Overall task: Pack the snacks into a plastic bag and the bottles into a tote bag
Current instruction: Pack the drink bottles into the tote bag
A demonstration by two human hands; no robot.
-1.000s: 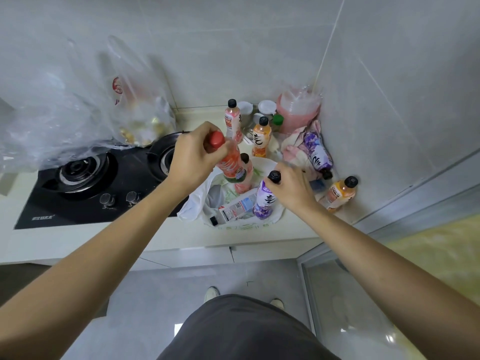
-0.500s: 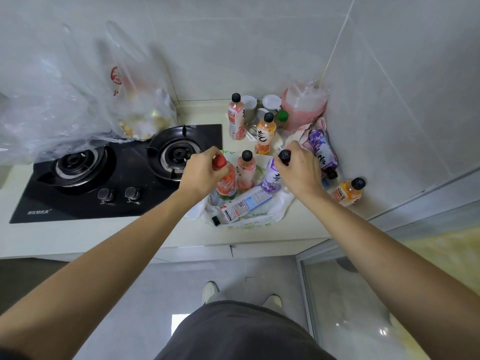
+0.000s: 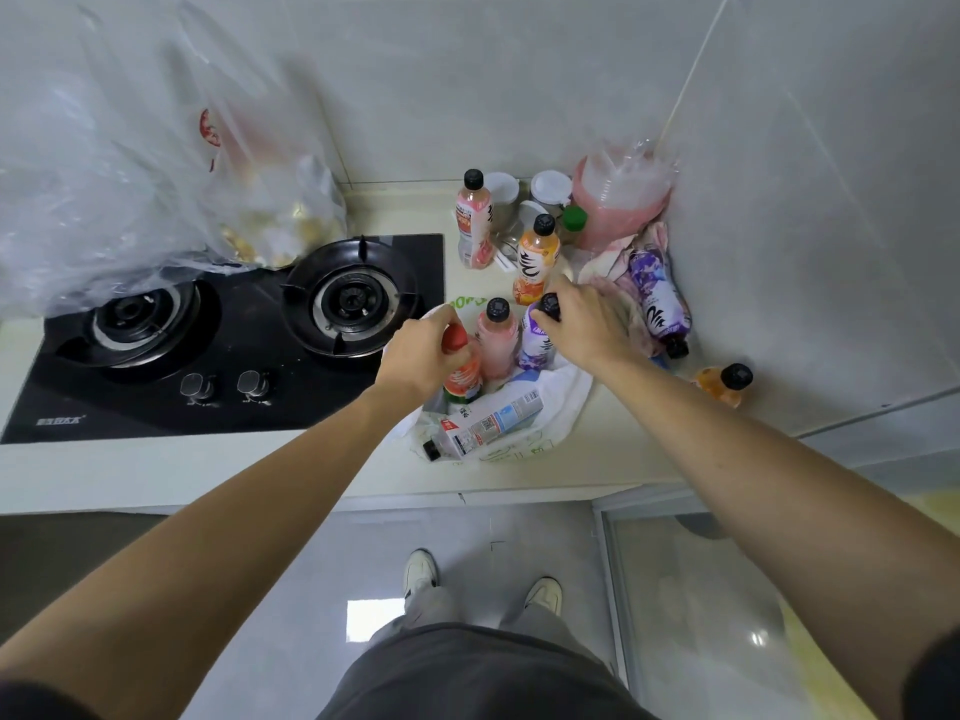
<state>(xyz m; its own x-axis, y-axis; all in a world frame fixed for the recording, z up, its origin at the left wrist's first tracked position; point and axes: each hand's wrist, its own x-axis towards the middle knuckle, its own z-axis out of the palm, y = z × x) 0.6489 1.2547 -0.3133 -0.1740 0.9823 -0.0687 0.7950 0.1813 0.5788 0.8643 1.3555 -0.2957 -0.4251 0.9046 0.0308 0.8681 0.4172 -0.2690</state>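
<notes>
A white tote bag [image 3: 563, 402] with green print lies open on the counter. My left hand [image 3: 421, 353] grips a red-capped bottle [image 3: 461, 374] standing in it. My right hand [image 3: 584, 322] holds the black cap of a purple bottle [image 3: 535, 350], also upright in the bag. Between them stands a pink bottle [image 3: 497, 337]. A white and blue bottle [image 3: 488, 420] lies on its side at the bag's front. A clear plastic bag [image 3: 260, 200] with snacks in it stands at the back left.
Loose bottles sit behind and right of the bag: pink [image 3: 472, 220], orange [image 3: 535, 259], purple lying down [image 3: 657, 296], orange by the wall [image 3: 724, 384]. A black gas hob [image 3: 218, 335] is on the left. Jars [image 3: 550, 192] and a pink bag [image 3: 621, 200] fill the corner.
Both hands moved down and brought the red-capped and purple bottles from above the bag to standing inside it beside the pink bottle.
</notes>
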